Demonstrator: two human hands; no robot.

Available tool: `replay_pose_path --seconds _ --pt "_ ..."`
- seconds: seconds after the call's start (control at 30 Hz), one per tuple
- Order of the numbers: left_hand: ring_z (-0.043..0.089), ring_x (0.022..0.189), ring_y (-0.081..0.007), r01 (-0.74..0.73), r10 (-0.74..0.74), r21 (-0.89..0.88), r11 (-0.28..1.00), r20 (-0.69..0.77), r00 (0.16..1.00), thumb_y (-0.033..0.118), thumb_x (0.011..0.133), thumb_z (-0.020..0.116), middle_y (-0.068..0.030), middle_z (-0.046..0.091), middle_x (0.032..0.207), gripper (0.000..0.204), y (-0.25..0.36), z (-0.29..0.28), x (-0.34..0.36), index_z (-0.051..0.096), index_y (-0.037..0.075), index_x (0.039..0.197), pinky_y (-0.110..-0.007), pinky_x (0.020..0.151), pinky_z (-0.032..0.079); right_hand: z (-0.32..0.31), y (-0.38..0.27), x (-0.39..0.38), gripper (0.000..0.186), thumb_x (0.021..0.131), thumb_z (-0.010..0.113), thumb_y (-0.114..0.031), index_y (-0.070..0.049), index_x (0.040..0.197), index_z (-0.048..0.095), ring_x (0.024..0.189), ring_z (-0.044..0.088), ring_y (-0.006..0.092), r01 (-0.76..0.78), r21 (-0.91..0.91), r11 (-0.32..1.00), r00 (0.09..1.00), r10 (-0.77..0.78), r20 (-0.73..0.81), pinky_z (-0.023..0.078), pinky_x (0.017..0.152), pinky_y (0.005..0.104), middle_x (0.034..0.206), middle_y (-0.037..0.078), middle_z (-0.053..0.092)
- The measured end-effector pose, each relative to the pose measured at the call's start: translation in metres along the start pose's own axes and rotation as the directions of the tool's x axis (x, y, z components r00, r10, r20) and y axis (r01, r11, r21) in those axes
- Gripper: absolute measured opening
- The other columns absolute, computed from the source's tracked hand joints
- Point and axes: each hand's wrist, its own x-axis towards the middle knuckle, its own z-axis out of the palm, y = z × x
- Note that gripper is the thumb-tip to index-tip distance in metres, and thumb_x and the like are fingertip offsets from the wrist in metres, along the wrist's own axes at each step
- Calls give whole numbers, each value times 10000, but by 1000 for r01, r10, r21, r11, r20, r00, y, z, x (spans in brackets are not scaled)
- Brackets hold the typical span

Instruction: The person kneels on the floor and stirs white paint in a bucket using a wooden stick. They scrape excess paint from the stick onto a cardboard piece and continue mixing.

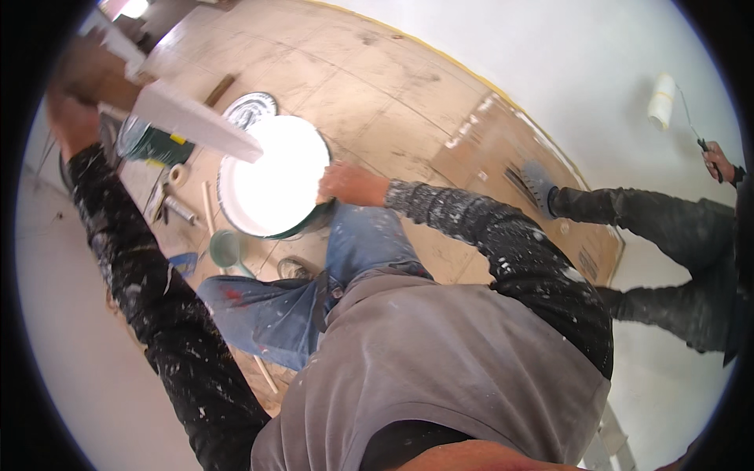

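Note:
A large round bucket [225, 206] of white paint [283, 173] stands on the floor before my knees. At its right rim my right hand [353, 184] is closed, with the fingers gripping the edge. My left hand [72, 125], stretched far out to the upper left, is blurred by motion. It seems closed on the brown upper end of a board [192, 122], whose white-coated lower part slants down to the right. The board's tip is over or in the paint; I cannot tell which. Paint specks cover both my sleeves.
Beyond the bucket lie a paint-smeared lid [251, 110] and a dark green bucket [153, 143]. A tape roll [179, 175], a green scoop-like container [226, 250] and sticks lie left. Cardboard [542, 173] covers the floor at right, where another person holds a paint roller [662, 102] by the wall.

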Motion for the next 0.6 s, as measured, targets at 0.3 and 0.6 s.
replay_pose_path --seconds 0.3,0.6 --pt "641 813 -92 -111 110 11 994 51 993 379 962 718 -11 659 970 384 32 38 -40 638 69 1173 -276 651 541 -96 -35 114 350 898 596 85 -96 1145 765 999 711 246 107 80 991 806 -39 -591 572 967 359 1080 70 763" --pt "592 800 -118 -89 90 191 978 4 996 444 915 712 -24 637 920 472 45 65 -43 665 17 1111 -294 687 493 -181 -78 254 278 1022 498 -54 -28 1221 691 1201 632 293 277 -292 916 677 -401 -617 539 981 365 1256 107 676"
